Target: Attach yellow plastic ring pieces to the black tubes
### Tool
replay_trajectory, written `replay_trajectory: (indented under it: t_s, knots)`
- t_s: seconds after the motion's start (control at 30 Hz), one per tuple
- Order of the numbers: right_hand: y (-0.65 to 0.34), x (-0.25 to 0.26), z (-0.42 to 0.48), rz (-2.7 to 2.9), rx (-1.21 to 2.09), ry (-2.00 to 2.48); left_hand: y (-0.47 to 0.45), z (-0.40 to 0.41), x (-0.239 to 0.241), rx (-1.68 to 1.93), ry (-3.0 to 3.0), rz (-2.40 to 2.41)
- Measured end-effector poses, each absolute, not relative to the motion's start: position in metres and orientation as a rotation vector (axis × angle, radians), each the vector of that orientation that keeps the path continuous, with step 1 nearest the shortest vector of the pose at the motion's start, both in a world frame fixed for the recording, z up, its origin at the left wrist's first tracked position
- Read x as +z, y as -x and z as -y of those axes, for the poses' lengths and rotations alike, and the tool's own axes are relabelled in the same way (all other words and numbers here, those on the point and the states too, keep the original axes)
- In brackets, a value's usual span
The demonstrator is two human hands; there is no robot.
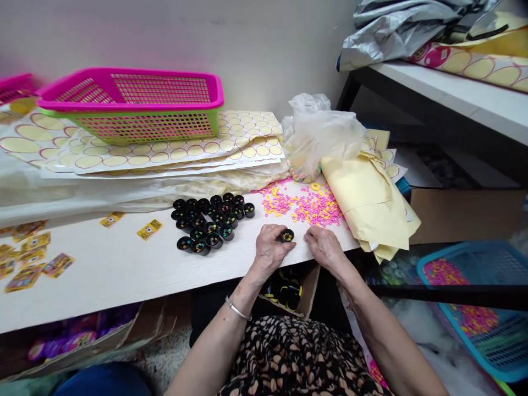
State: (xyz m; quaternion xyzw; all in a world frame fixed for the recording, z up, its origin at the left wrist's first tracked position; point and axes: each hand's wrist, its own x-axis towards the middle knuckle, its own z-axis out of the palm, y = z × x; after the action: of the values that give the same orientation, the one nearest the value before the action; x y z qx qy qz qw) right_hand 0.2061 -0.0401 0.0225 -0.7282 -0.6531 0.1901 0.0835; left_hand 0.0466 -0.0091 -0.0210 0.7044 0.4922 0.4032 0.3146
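My left hand (270, 246) grips a small round black cup (287, 235) with colourful bits inside, held upright at the table's front edge. Just to its right, my right hand (324, 245) is closed with fingertips pinched together; whatever they hold, if anything, is too small to make out. Beyond both hands lie scattered pink and yellow beads (315, 209). To the left of my left hand stands a cluster of similar black cups (213, 240), several with coloured pieces showing inside.
A pink and green basket (152, 124) rests on printed sheets (256, 151) at the back. Right of the beads are a plastic bag (325, 132) and yellow paper (367, 198). Small printed cards (33, 256) lie left. Below sits a box of black items (305, 294); a blue basket (495, 352) is right.
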Motion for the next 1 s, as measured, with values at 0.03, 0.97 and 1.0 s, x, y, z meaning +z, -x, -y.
replay_trajectory:
  t_s: [0.03, 0.97, 1.0]
  knots:
    - [-0.206, 0.02, 0.043, 1.951, 0.545, 2.143, -0.047, 0.009, -0.021, 1.062, -1.847, -1.302]
    - [-0.162, 0.059, 0.02, 2.615, 0.225, 1.773, -0.047, 0.015, -0.014, 1.065, -1.943, -1.253]
    - [-0.163, 0.061, 0.019, 2.594, 0.284, 1.759, -0.047, 0.014, -0.015, 1.064, -1.941, -1.256]
